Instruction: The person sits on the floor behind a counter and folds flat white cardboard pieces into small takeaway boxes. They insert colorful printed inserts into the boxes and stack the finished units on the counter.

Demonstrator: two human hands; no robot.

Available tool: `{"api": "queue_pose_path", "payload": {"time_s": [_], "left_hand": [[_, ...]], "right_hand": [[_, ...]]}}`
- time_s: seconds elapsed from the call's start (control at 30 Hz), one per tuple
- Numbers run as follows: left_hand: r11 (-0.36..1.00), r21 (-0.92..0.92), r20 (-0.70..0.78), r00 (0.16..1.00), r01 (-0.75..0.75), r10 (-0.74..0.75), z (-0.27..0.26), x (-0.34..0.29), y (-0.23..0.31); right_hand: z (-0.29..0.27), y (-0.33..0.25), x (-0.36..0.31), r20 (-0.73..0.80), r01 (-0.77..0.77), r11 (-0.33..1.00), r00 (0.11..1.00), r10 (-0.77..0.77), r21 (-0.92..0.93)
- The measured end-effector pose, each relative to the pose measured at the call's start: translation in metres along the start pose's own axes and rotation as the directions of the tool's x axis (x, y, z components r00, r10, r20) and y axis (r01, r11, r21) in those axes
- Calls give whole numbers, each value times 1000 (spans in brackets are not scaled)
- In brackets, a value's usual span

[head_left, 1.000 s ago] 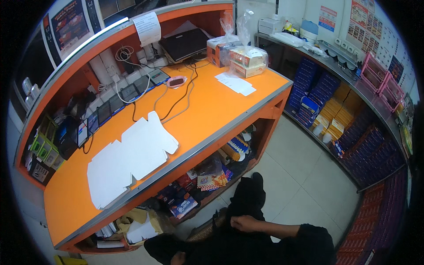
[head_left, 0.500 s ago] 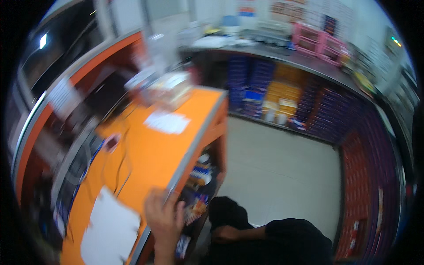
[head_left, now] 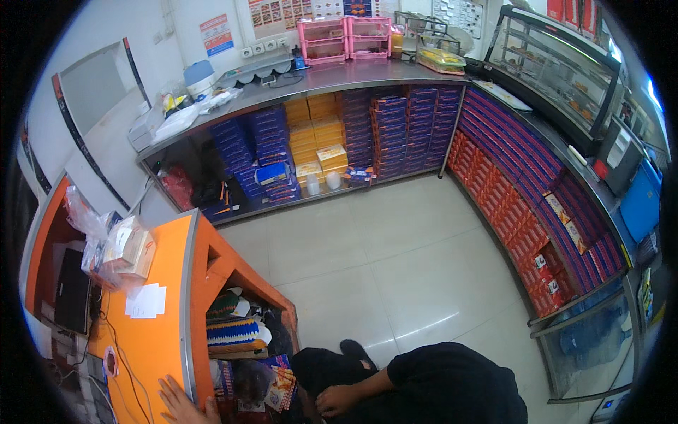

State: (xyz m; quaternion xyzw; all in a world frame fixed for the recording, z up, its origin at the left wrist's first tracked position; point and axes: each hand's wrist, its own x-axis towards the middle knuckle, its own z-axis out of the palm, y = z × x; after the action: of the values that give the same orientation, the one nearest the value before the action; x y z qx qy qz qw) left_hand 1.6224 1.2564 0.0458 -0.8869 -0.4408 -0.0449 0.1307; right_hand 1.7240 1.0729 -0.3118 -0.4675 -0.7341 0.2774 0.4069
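Note:
My left hand (head_left: 185, 404) lies on the metal-edged rim of the orange desk (head_left: 159, 339), its fingers spread and holding nothing. Across my dark-clothed thigh rests my right hand (head_left: 339, 400), fingers laid over the leg with no object visible in them. A cable (head_left: 121, 353) runs along the desk beyond the left hand, near a small pinkish ring-shaped item (head_left: 110, 361). White paper slips (head_left: 145, 302) sit farther up the desktop. Behind them stand boxes in clear plastic (head_left: 127, 251).
Below the desktop, an open shelf holds packets and cardboard (head_left: 236, 335). A steel counter (head_left: 311, 86) bends around the tiled floor (head_left: 339, 283), with stacked purple boxes (head_left: 395, 134) and yellow boxes (head_left: 314, 134) underneath. To the right are red boxes (head_left: 494, 212) and a glass display case (head_left: 551, 63).
The view has swung right, bringing the right-hand counter and display case into sight. My left hand now appears lower, still on the desk edge. The white sheet beside it is out of view.

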Motion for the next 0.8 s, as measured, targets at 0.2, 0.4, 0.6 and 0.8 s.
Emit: {"api": "queue_pose_path", "payload": {"time_s": [0.2,0.4,0.6,0.8], "left_hand": [[1000,-21,44,999,18,-17,2,1,-2],[994,-101,102,995,35,-25,4,3,-5],[993,-97,125,991,67,-55,4,4,-4],[994,-90,133,990,64,-52,5,5,-6]], "right_hand": [[22,38,-12,-75,123,989,989,-130,-83],[-5,-3,-21,-68,90,994,993,-94,-56],[-41,-46,-23,-305,204,972,938,-162,113],[-48,-46,-24,-194,153,988,969,-156,-34]]}}
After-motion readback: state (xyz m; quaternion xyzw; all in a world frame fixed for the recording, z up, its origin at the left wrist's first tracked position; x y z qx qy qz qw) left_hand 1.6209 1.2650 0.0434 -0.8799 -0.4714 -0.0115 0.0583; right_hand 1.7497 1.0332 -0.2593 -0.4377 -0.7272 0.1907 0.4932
